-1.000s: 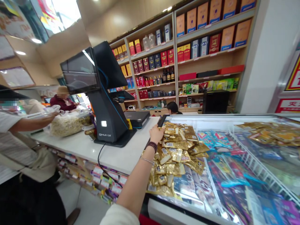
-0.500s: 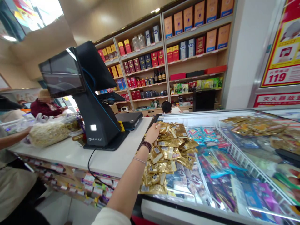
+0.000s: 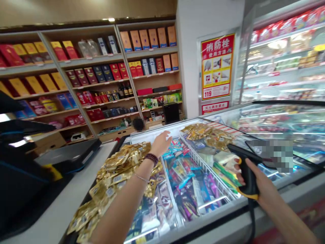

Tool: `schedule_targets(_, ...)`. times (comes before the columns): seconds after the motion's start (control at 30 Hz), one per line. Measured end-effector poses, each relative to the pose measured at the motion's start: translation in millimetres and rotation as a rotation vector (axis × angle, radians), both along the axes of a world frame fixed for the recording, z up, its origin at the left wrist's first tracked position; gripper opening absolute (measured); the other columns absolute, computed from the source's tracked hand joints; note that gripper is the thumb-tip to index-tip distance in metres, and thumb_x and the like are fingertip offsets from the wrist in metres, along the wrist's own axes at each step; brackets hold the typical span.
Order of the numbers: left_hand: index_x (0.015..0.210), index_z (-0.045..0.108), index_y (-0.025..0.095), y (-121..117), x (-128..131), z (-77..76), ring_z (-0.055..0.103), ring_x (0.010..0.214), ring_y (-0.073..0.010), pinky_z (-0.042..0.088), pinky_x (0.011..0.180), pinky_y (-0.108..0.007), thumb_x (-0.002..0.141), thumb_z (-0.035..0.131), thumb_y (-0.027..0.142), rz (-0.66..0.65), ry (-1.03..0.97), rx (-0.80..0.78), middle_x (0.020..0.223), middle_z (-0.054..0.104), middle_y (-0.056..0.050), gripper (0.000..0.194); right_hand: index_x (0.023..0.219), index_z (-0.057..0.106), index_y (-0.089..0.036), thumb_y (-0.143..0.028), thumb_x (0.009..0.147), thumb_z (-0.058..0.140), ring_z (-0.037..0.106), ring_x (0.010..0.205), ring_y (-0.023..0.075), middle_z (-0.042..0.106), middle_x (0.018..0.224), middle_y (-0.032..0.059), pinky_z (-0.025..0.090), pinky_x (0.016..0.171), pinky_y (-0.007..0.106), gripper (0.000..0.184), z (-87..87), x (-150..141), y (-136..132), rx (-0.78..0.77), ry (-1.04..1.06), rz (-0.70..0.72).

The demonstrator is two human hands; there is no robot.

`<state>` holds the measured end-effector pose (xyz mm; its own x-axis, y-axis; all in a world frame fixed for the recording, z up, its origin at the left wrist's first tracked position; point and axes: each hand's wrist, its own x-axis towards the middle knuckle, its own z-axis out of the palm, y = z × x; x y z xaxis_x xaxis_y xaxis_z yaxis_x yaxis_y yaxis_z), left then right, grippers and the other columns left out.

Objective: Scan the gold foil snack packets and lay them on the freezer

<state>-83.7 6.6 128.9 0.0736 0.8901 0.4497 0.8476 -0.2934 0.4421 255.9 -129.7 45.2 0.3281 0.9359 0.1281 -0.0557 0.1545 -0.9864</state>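
While right hand [image 3: 260, 180] grips barcode scanner [image 3: 247, 171], left hand [image 3: 161, 143] hovers loose-fingered near gold packets [image 3: 124, 159]; likely reach step, grab needs pinch

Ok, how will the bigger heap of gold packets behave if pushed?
The gold packets look small and flat, so each is probably light. Their shiny wrappers may slide easily over each other. Loosely overlapped, they would likely spread rather than move as one.

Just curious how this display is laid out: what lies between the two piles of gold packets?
Blue packs and a white wire divider, plus the outstretched left hand, as the head view shows.
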Motion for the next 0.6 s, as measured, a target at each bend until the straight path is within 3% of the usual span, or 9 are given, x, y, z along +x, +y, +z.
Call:
schedule_targets(0.13,0.141,0.077,0.018,44.7,96.7,-29.9,0.077,0.135,-0.0345,0.056,0.121,-0.044,0.106,0.068,0.029,-0.116,0.07,-0.061,0.142,0.083,-0.018,0.038,0.093,0.069,-0.024,-0.064,0.069,0.097,0.044,0.046,0.0092,0.062,0.074,-0.0019,0.037,0.039,0.023,0.054,-7.4,20.4,8.5,-0.047,0.428,-0.03)
schedule_targets(0.27,0.155,0.068,0.011,87.6,159.5,-55.4,0.062,0.157,-0.037,0.046,0.133,-0.046,0.102,0.073,0.027,-0.147,0.11,-0.104,0.164,0.068,-0.026,0.055,0.096,0.072,-0.022,-0.064,0.064,0.101,0.045,0.045,0.0077,0.064,0.072,-0.0042,0.037,0.038,0.02,0.059,-17.4,25.6,12.4,-0.041,0.544,-0.049)
schedule_targets(0.37,0.166,0.057,0.003,120.0,185.1,-68.9,0.044,0.171,-0.0432,0.036,0.14,-0.05,0.099,0.08,0.032,-0.139,0.126,-0.118,0.181,0.046,-0.034,0.077,0.099,0.073,-0.023,-0.07,0.065,0.101,0.047,0.044,0.0087,0.066,0.074,-0.0041,0.04,0.038,0.022,0.064,-25.5,23.8,12.6,-0.045,0.541,-0.062)
schedule_targets(0.47,0.175,0.048,0.007,149.0,200.1,-79.9,0.027,0.179,-0.0444,0.026,0.144,-0.055,0.098,0.083,0.038,-0.165,0.123,-0.115,0.191,0.027,-0.031,0.09,0.101,0.074,-0.023,-0.074,0.069,0.099,0.049,0.044,0.0093,0.066,0.074,-0.0041,0.041,0.037,0.023,0.065,-35.1,22.0,14.5,-0.048,0.515,-0.069)
schedule_targets(0.53,0.175,0.05,0.013,162.9,206.9,-87.5,0.028,0.179,-0.0439,0.024,0.144,-0.06,0.1,0.08,0.039,-0.209,0.094,-0.13,0.191,0.032,-0.027,0.085,0.103,0.075,-0.023,-0.075,0.072,0.098,0.049,0.043,0.0088,0.068,0.075,-0.0035,0.04,0.037,0.022,0.065,-40.5,20.9,16.4,-0.057,0.511,-0.076)
schedule_targets(0.6,0.168,0.06,0.015,170.1,210.9,-95.4,0.039,0.174,-0.0442,0.027,0.143,-0.062,0.103,0.077,0.036,-0.249,0.056,-0.148,0.183,0.047,-0.028,0.071,0.103,0.075,-0.023,-0.074,0.074,0.098,0.048,0.041,0.0085,0.07,0.077,-0.003,0.039,0.036,0.022,0.064,-43.7,19.7,17.8,-0.064,0.52,-0.076)
